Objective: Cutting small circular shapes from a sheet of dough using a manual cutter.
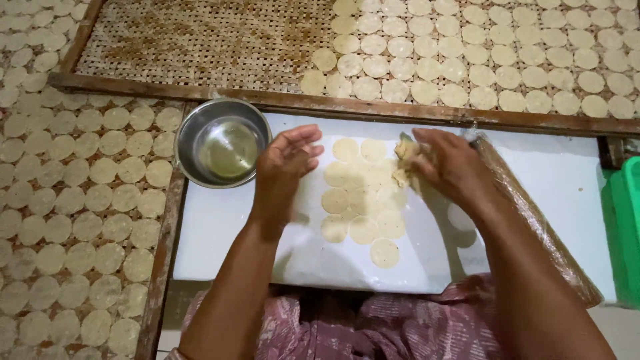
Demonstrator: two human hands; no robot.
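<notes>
The right hand (453, 163) is curling its fingers (427, 143) around a scrap of pale dough (404, 152), pinching it at the upper right edge of the cut discs (363, 200). The left hand (288, 160) is hovering edge-up with fingers (310, 140) loosely spread and holding nothing, just at 9 o'clock of the discs. The discs are lying clustered on the white surface (227, 233). A steel bowl (223, 142) of clear liquid is sitting at 10 o'clock of the left hand. A plastic-wrapped rolling pin (533, 220) is lying under the right forearm. Woven trays (200, 40) of drying rounds (480, 60) are lying at 12 and 9 o'clock.
</notes>
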